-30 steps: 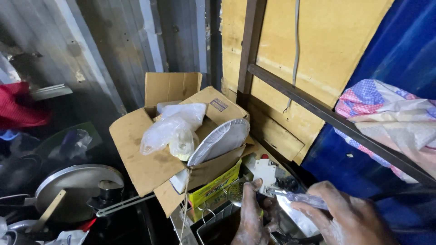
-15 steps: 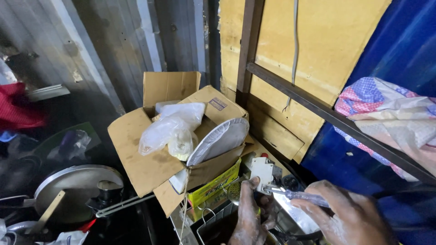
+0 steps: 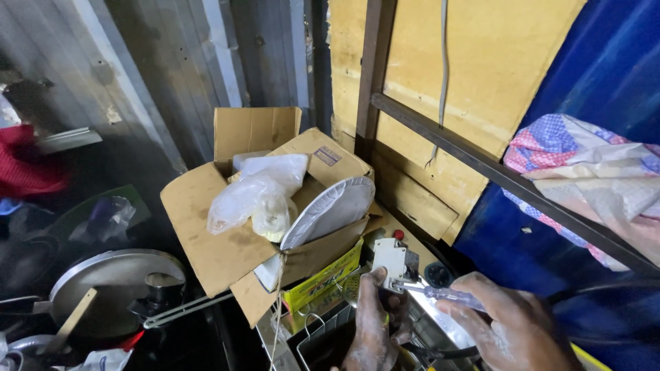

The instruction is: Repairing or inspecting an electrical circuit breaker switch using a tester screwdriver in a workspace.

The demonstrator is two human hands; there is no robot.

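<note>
Now your left hand (image 3: 371, 323) is wrapped around the lower part of the small white switch box (image 3: 392, 264), thumb and fingers closed on it so it stands upright, its red button at the top right. Your right hand (image 3: 512, 326) is closed on the clear-handled tester screwdriver (image 3: 440, 294), and the shaft lies nearly level with its tip touching the right face of the box. The two hands sit near each other, joined only through the tool and the box.

Against the pictures from a moment ago, very little has shifted. A second ago the tool lay lower and a touch further from the box; half a second ago it had risen and its tip was closing on the white casing. At this moment the tip meets the box, and your left hand has come up slightly with it. I judge that you have moved from lining up to actual contact, so the work on the box's side is just starting rather than well along.

Everything around you has stayed put. The open cardboard box (image 3: 220, 247) behind your hands holds a crumpled plastic bag (image 3: 258, 192) and a round metal lid (image 3: 328, 211) leaning at its right edge. A yellow carton (image 3: 323, 283) sits just beneath it, touching its front. A wire basket (image 3: 330, 336) lies below your left hand. At the lower left, a steel pan lid (image 3: 113, 285) rests among dark clutter, well apart from your hands.
</note>
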